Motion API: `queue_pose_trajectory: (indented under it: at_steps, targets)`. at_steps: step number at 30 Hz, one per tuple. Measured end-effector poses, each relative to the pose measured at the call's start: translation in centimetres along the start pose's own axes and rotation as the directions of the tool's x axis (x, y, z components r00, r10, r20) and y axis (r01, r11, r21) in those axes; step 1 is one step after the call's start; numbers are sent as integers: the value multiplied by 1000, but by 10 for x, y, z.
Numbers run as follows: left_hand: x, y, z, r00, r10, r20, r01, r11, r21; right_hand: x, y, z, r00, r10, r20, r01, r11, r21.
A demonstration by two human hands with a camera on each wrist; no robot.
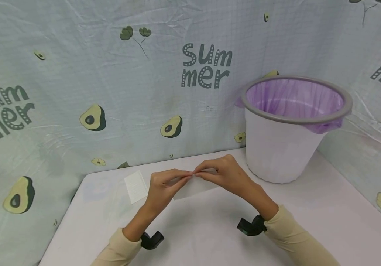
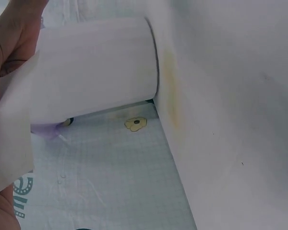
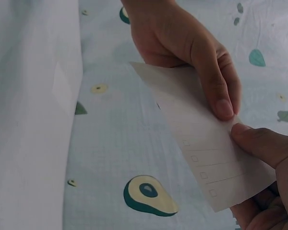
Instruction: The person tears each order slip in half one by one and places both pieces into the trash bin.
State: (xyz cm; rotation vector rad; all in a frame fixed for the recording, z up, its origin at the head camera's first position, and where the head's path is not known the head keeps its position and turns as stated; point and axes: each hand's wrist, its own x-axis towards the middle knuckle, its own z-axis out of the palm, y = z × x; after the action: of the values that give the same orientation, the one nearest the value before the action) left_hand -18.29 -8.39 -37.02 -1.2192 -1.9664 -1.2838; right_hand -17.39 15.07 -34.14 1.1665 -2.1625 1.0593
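A thin white sheet of paper point(image 1: 194, 189) hangs from both hands, a little above the table. My left hand point(image 1: 164, 184) pinches its upper edge between thumb and fingers. Close beside it, my right hand point(image 1: 225, 173) pinches the same edge, the fingertips of the two hands meeting near the middle. In the right wrist view the sheet point(image 3: 194, 136) shows printed lines with small checkboxes. From the left wrist its plain side point(image 2: 12, 139) is seen, covering part of the fingers. Another white paper point(image 1: 136, 187) with faint print lies on the table, left of my left hand.
A white bin point(image 1: 273, 151) with a grey rim and purple liner stands at the table's back right. Behind the white table point(image 1: 203, 236) hangs a patterned curtain point(image 1: 127, 81) with avocados and lettering. Each wrist carries a black camera mount.
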Motion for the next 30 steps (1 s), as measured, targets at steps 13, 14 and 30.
queue_pose_trajectory:
  at_steps: [13, 14, 30]
  targets:
    - [13, 3, 15, 995, -61, -74, 64, 997, 41, -2, 6, -10, 994, -33, -102, 26, 997, -76]
    - [14, 3, 16, 994, -71, -81, 75, 996, 42, -2, 6, -10, 994, -32, -106, 24, 997, -79]
    - [26, 7, 30, 989, -63, -133, 61, 998, -19, -4, 0, -24, 988, 34, -150, -54, 990, -132]
